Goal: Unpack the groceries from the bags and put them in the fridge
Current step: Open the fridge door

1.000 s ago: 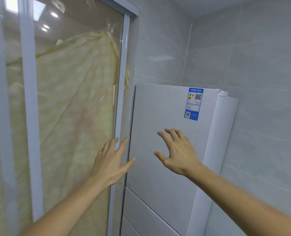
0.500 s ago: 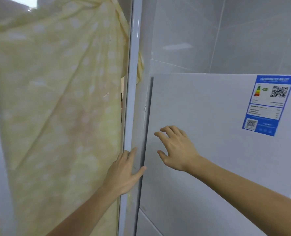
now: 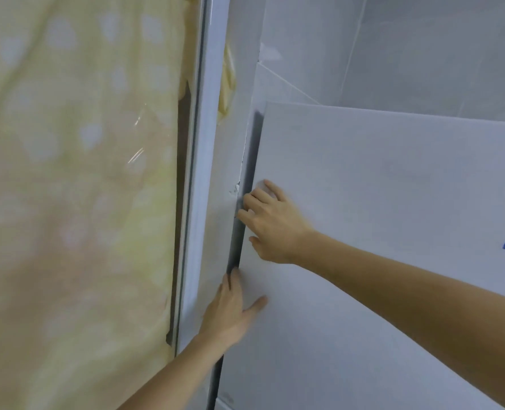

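Both my arms reach forward and up, bare to past the elbow. My right hand (image 3: pixel 274 223) sits higher, its fingers bent at the tips. My left hand (image 3: pixel 230 309) lies below it, fingers straight, thumb splayed right.

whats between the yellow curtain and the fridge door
In the head view, a white frame post and a strip of grey wall separate the yellow curtain from the fridge door.

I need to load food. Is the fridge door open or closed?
Closed: the fridge door lies flush, and both hands reach its left edge.
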Available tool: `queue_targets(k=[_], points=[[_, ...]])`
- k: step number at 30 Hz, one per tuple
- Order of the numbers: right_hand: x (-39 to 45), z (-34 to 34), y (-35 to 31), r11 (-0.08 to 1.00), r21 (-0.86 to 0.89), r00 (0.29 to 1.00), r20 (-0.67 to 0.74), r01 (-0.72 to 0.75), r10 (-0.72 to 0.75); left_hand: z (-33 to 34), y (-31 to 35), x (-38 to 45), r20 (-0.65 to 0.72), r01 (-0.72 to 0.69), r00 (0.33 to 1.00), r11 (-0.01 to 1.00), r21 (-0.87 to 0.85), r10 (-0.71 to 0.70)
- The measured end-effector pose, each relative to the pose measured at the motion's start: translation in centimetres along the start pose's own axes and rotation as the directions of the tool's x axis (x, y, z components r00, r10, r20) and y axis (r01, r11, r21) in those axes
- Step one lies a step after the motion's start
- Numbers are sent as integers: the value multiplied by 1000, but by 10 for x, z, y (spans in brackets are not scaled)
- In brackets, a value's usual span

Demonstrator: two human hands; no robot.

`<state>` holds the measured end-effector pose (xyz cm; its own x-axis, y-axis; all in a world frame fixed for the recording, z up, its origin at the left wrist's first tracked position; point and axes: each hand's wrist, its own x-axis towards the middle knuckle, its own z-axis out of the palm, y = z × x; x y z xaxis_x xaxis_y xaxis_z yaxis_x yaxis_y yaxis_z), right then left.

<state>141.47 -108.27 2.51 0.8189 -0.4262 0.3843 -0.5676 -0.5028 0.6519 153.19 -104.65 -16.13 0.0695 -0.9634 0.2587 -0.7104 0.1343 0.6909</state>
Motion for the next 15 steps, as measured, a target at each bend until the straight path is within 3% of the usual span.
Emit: queue_targets(k=[6,15], points=[[16,6,-6,991,-133,993,113,-25,40,4,-12,22,57,-14,998,978,-207,27],[22,-12,-26,954,-295,951,275,-54,139,-10,-16,24,119,53,993,959,-279,-20]])
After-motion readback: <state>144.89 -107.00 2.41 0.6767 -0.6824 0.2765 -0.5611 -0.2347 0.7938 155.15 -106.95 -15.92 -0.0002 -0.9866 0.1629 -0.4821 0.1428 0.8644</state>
